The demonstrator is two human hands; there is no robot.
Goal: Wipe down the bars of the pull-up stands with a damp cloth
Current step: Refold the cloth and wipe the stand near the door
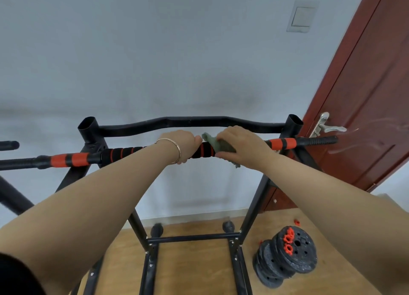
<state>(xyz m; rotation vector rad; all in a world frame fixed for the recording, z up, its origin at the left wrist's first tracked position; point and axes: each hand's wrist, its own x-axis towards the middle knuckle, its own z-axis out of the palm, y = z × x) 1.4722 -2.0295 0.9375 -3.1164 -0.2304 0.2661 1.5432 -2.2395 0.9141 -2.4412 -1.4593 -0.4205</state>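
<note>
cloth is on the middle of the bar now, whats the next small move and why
Probably slide the right hand, closed around the green cloth on the bar, outward toward the orange band near the right upright. The left hand grips the bar bare just left of the cloth, steadying it and blocking that side, so rightward is the open stretch.

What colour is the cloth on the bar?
Dull grey-green; the cloth shows in the head view, under the right hand.
</note>
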